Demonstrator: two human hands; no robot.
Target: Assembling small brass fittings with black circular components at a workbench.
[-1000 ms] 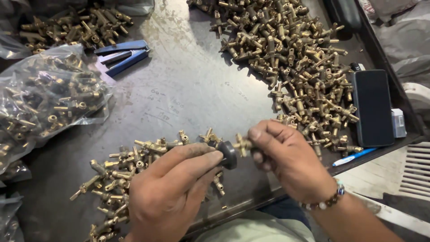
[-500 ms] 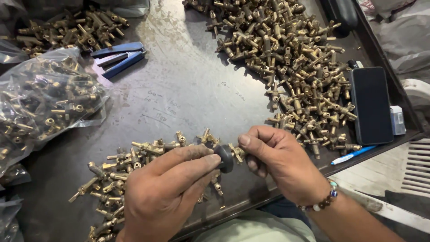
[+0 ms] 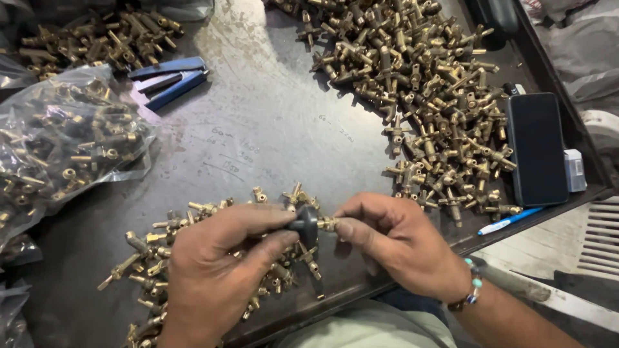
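Your left hand [image 3: 216, 274] pinches a round black knob [image 3: 305, 225] between thumb and forefinger, the fingers closed firmly on its smooth, matte rim. Your right hand [image 3: 393, 241] meets it from the other side, thumb and forefinger clamped on a small brass fitting [image 3: 327, 223] whose ridged yellow end touches the knob's face. The two hands sit close together, just above the near edge of the dark metal table [image 3: 271, 129], whose surface is scuffed, dull grey and marked with faint chalky scribbles.

Under and left of your left hand lies a loose scatter of brass fittings [image 3: 161, 251], short T-shaped pieces with threaded stubs and a tarnished golden sheen. A much larger heap of the same parts [image 3: 425, 96] spreads across the far right of the table. To the left, a crinkled clear plastic bag [image 3: 64, 148] holds more of them, and another pile [image 3: 90, 38] sits in the far left corner. Blue-handled pliers [image 3: 167, 77] lie flat near that pile. At the right edge rests a flat black phone [image 3: 535, 148], glossy and rectangular, with a small white box [image 3: 574, 171] just beside it and a blue pen [image 3: 509, 221] near the table's lip. A beaded bracelet [image 3: 469, 293] circles your right wrist.
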